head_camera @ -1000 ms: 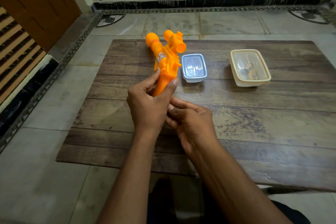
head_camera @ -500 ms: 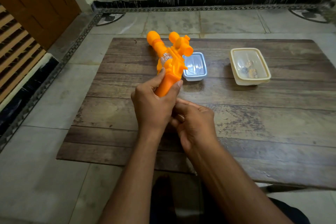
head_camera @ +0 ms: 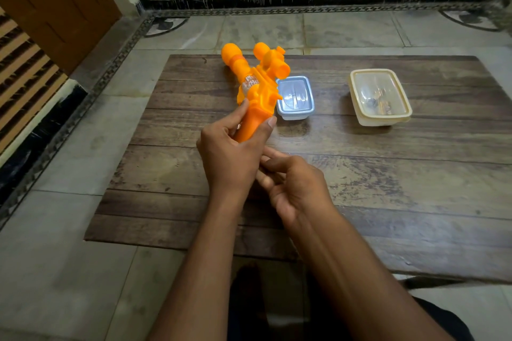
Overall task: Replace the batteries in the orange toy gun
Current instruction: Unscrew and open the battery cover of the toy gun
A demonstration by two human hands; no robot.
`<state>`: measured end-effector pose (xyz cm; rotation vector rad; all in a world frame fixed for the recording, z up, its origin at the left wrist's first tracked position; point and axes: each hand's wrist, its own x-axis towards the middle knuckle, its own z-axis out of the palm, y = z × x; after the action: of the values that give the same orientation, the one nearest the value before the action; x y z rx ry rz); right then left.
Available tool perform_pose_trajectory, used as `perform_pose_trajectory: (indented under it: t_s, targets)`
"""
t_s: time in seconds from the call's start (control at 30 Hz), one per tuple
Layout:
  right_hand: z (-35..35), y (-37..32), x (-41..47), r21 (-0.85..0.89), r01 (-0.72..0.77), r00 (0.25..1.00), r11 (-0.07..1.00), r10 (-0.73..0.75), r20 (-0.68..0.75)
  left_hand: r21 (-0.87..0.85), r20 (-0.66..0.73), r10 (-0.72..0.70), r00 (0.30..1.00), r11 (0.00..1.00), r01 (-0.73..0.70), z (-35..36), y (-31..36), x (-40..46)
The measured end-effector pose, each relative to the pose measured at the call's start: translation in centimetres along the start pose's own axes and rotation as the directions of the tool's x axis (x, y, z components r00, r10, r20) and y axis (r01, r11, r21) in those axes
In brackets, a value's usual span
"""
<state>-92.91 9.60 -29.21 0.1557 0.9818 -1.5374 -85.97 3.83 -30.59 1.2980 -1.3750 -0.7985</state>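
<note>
An orange toy gun [head_camera: 256, 86] is held above the wooden table, barrel pointing away and up to the left. My left hand [head_camera: 231, 155] is wrapped around its grip, thumb and fingertip on either side. My right hand [head_camera: 293, 185] sits just below and to the right, fingers curled at the butt of the grip, which the left hand hides. I cannot tell whether the right hand holds anything. A cream container [head_camera: 380, 97] at the right holds small dark and metallic pieces.
A small blue-lidded box [head_camera: 295, 97] stands just behind the gun, near its body. The low wooden table [head_camera: 388, 188] lies on a tiled floor. A wooden door is at the far left, a patterned wall at the back.
The gun has tilted slightly and shifted right toward the blue box. My right hand has stayed at the base of the grip, fingers shifting a little.
</note>
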Motion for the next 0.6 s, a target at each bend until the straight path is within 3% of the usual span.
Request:
perform_pose_trajectory:
  t_s: [0.4, 0.6]
  targets:
    - [-0.05, 0.85, 0.59, -0.04, 0.053, 0.996, 0.998, -0.056, -0.065, -0.163, -0.002, -0.092, 0.996, 0.982, 0.09, 0.27, -0.31, 0.47]
    - [-0.38, 0.22, 0.41, -0.233, 0.233, 0.971, 0.944, -0.24, 0.0, -0.275, -0.151, -0.143, 0.978, 0.956, 0.097, -0.28, 0.3, 0.18]
